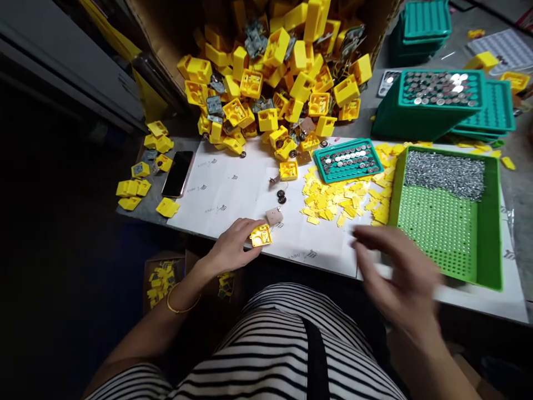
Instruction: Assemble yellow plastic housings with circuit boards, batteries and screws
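My left hand [235,247] grips a small yellow housing [261,236] at the table's front edge, thumb and fingers on its sides, its open compartments facing up. Just behind that housing lies a brownish square plate [273,216]. Farther back are two dark round parts [281,196] and another open yellow housing [288,170] with a wire. My right hand [395,272] is blurred by motion over the front edge, left of the green basket [493,233]. Its thumb and forefinger point left, and whether something small is between them cannot be made out.
A cardboard box [160,33] spills yellow housings at the back. Flat yellow pieces [333,197] lie around a teal tray [350,161] of round metal cells. Metal screws [445,172] fill the basket's far end. A phone [177,174] lies left; teal trays [441,105] are stacked back right.
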